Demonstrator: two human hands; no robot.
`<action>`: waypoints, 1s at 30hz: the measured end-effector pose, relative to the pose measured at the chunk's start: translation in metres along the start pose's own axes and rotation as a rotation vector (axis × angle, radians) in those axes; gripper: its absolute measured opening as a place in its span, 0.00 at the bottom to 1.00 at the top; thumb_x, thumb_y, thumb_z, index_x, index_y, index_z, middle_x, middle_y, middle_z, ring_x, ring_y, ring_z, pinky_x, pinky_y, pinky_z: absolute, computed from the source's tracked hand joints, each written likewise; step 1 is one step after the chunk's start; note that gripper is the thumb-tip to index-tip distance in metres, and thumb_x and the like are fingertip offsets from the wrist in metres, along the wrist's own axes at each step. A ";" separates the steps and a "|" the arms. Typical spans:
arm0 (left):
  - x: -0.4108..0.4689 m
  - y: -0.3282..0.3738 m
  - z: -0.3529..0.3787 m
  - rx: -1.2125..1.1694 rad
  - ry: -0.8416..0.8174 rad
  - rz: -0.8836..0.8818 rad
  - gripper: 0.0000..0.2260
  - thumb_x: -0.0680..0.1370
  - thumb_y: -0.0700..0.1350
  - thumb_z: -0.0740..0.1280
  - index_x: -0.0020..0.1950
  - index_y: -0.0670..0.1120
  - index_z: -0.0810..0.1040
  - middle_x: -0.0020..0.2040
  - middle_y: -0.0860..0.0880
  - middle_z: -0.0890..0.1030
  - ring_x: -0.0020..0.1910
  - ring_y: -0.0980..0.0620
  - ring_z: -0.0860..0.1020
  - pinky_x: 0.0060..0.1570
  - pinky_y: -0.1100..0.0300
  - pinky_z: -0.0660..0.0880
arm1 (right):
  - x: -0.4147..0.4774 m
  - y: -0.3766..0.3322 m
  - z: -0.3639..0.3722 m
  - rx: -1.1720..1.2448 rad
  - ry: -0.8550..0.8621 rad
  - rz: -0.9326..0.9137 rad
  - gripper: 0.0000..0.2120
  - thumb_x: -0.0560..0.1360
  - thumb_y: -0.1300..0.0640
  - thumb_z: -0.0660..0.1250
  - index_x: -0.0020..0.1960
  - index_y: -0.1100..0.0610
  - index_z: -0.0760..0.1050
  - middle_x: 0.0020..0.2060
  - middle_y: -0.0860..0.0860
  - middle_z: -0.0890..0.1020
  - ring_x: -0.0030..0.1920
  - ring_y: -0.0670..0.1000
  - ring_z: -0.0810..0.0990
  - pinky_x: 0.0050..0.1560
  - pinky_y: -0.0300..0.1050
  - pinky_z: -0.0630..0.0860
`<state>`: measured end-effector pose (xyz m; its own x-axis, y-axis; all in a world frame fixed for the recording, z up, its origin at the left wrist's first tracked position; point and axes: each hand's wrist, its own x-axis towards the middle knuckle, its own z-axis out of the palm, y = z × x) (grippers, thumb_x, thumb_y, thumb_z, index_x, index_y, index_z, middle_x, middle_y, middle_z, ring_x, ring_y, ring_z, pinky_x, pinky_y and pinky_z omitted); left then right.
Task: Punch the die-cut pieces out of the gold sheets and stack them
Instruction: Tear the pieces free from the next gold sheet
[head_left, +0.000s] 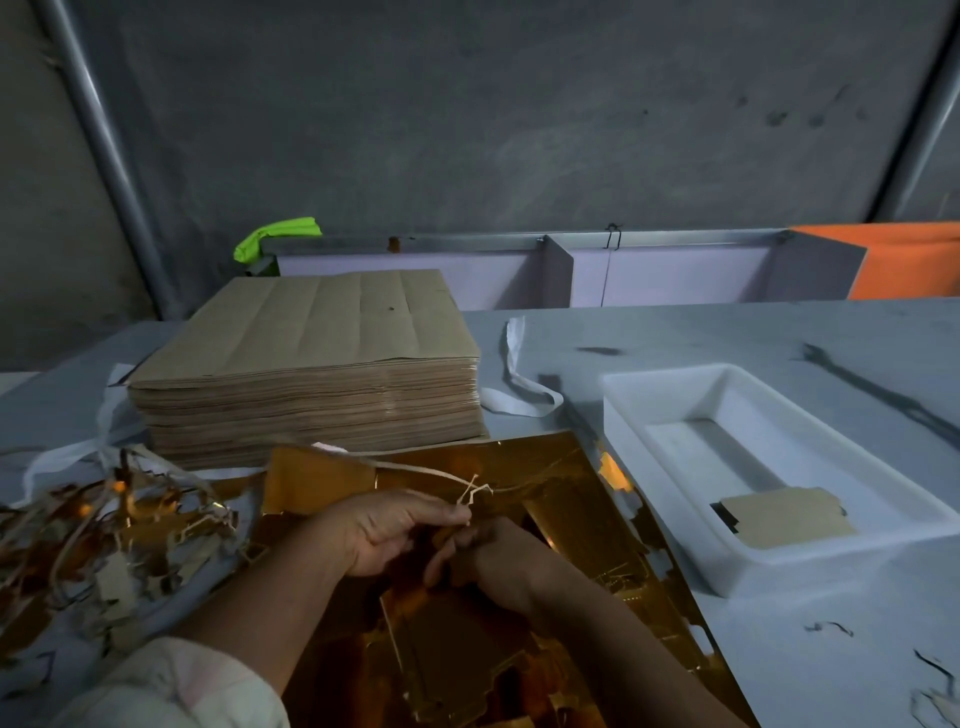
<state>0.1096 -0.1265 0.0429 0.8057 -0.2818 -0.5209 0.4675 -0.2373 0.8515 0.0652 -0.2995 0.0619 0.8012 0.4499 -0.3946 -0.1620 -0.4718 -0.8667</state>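
Nearest, bottom left: pale sleeve (171, 686), both forearms reaching forward over the work.

Gold sheet (550, 467) lies flat on the surface (727, 332) directly under the hands. It is reflective, die-cut outlines show in it, and its right edge is notched.

Left hand (395, 530): thumb and fingertips pinch a thin pale waste strip (441, 474) just above the sheet. The strip runs up and left from the pinch, with a frayed, knotted end at the fingertips.

Right hand (488, 558): just beside the left, nearly touching it, low over the sheet. Fingers are curled and in shadow; cannot tell whether they hold anything.

Left of the sheet: loose heap of offcuts (104, 535), gold and brown slivers tangled together.

Right of the sheet: white tray (675, 384). One punched piece (784, 519) lies in its near end, brown side up, with a dark edge showing at its left.

Behind the sheet: tall squared stack of brown-backed sheets (311, 364), its near bottom edge touching or overlapping the gold sheet's far edge. A white band (514, 364) trails on the surface beside the stack's right side.

Far edge of the surface: low white partition panels, a green cloth (278, 236) at the left end, an orange panel (909, 260) at the right.

Beyond: grey wall (467, 104), slanted metal pipe (98, 130) at left
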 end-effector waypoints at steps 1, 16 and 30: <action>0.001 -0.001 0.000 -0.014 0.034 -0.004 0.12 0.64 0.50 0.78 0.44 0.47 0.87 0.53 0.45 0.85 0.57 0.51 0.79 0.62 0.53 0.67 | 0.000 -0.001 0.000 -0.004 -0.005 0.005 0.16 0.80 0.60 0.61 0.42 0.45 0.82 0.44 0.43 0.82 0.49 0.45 0.79 0.51 0.41 0.74; 0.012 -0.010 0.003 -0.326 0.377 -0.020 0.08 0.75 0.44 0.72 0.50 0.42 0.84 0.43 0.45 0.86 0.43 0.47 0.83 0.34 0.54 0.77 | -0.001 0.010 -0.007 0.180 0.117 0.042 0.15 0.80 0.60 0.61 0.42 0.48 0.83 0.48 0.48 0.84 0.48 0.48 0.83 0.45 0.41 0.78; 0.007 0.003 0.007 -0.455 0.442 0.054 0.08 0.78 0.37 0.68 0.56 0.38 0.78 0.45 0.41 0.83 0.45 0.45 0.82 0.39 0.55 0.80 | -0.005 0.025 -0.046 0.681 0.669 -0.028 0.10 0.82 0.60 0.60 0.50 0.54 0.81 0.42 0.53 0.85 0.43 0.53 0.84 0.41 0.49 0.82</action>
<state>0.1147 -0.1358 0.0416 0.8609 0.1511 -0.4857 0.4516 0.2124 0.8666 0.0839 -0.3483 0.0557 0.9389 -0.1725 -0.2978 -0.2693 0.1703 -0.9479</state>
